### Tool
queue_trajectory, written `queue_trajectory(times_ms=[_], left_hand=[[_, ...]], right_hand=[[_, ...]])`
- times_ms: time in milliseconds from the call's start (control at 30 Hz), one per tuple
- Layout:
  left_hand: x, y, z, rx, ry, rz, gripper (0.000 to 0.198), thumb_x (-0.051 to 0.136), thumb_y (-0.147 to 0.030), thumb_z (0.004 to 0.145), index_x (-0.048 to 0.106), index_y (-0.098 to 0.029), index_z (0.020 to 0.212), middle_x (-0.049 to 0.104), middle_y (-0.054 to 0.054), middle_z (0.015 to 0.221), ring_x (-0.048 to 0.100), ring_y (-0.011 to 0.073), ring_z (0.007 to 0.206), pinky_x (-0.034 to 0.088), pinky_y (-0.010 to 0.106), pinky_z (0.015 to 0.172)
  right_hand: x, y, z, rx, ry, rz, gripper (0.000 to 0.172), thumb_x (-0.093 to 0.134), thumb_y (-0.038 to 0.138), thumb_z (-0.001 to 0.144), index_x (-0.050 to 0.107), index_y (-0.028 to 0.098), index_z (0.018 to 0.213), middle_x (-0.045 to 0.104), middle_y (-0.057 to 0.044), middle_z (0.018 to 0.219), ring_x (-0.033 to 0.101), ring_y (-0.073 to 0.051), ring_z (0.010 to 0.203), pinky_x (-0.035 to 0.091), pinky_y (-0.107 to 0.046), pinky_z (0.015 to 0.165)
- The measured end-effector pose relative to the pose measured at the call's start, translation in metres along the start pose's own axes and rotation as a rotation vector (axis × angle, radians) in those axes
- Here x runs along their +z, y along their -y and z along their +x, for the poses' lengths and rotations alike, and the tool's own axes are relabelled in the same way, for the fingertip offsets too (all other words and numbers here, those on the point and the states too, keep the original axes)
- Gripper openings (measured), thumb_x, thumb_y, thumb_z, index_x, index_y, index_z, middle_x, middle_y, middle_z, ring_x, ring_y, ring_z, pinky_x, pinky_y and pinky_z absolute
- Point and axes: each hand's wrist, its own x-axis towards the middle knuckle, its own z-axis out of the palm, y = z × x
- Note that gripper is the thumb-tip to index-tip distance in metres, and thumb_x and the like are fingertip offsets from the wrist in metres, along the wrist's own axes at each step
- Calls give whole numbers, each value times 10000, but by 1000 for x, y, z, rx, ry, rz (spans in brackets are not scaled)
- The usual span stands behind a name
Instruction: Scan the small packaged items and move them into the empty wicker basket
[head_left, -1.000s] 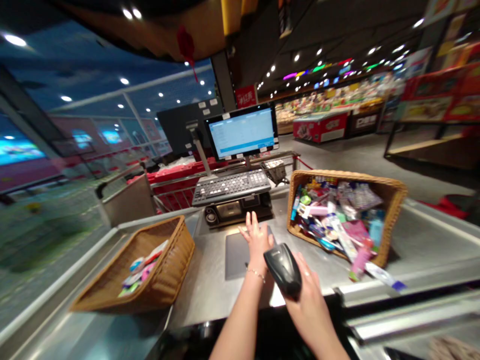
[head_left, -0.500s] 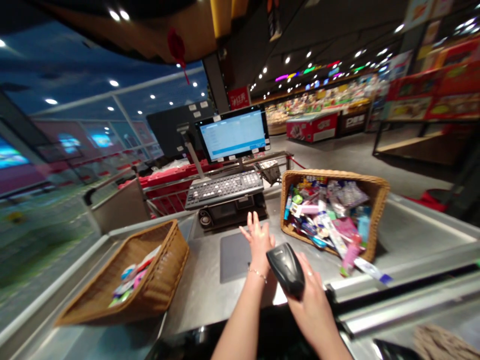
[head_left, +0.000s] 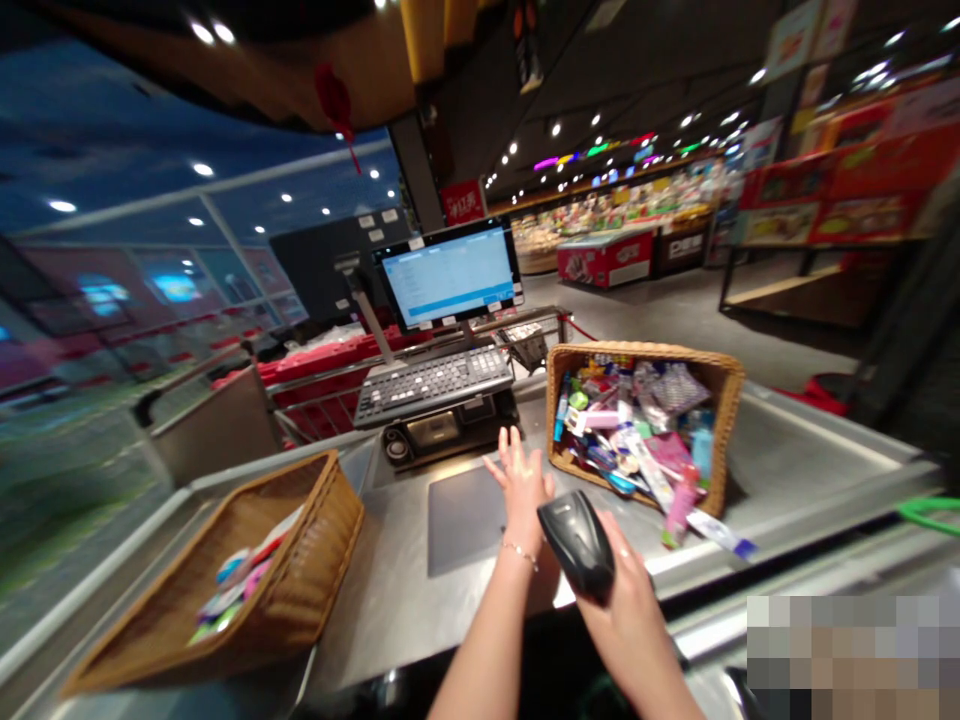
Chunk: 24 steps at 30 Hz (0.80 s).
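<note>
My right hand (head_left: 626, 595) grips a black handheld barcode scanner (head_left: 577, 542) above the near edge of the steel checkout counter (head_left: 390, 590). My left hand (head_left: 521, 480) reaches forward with fingers spread and empty, hovering over the right side of a dark flat scan pad (head_left: 461, 515). It points toward a tipped wicker basket (head_left: 724, 400) full of several small colourful packets. A few packets (head_left: 712, 530) spill from that basket onto the counter.
A second wicker basket (head_left: 300, 560) at the left holds a few packets. Behind the pad stand a keyboard (head_left: 431, 382) on a till and a lit monitor (head_left: 448, 273). Red shopping carts (head_left: 315, 375) sit beyond the counter. Store shelves fill the far right.
The view has swung so everything shifts left in frame. My left hand stays spread over the pad and my right hand keeps the scanner, both nearly unmoved relative to the counter.
</note>
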Motion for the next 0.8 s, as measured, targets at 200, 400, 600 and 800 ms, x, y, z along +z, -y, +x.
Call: queue_trajectory(times_ms=[200,400,600,800], left_hand=[[5,-12,3,12,10,-17,294,634,-176,761,649,-222,1051,280,150,1559,167,331,1462,114,698,1098],[13,-17,5,24,39,-30,317,637,-200,761,637,-229,1077,265,145,1566,153,332,1465,102,710,1091],[27,-25,0,54,3,-52,321,640,-209,762,651,-247,1081,305,144,1550,191,332,1457,123,706,1091],[39,-30,-4,94,14,-39,367,654,-214,751,642,-253,1117,319,147,1543,210,347,1448,124,703,1093]], right_hand=[[-4,-7,0,39,-28,-23,528,494,300,809,438,174,1319,528,-161,1366,455,-364,1314,392,-586,1048],[-6,-10,-2,48,-44,-54,529,492,299,832,424,168,1341,512,-165,1383,443,-360,1324,381,-585,1056],[-11,-12,0,52,-51,-46,509,499,310,828,454,160,1312,536,-160,1361,455,-357,1313,386,-567,1058],[-16,-16,-1,70,-68,-37,513,520,331,826,464,177,1313,549,-151,1348,477,-343,1296,400,-537,1051]])
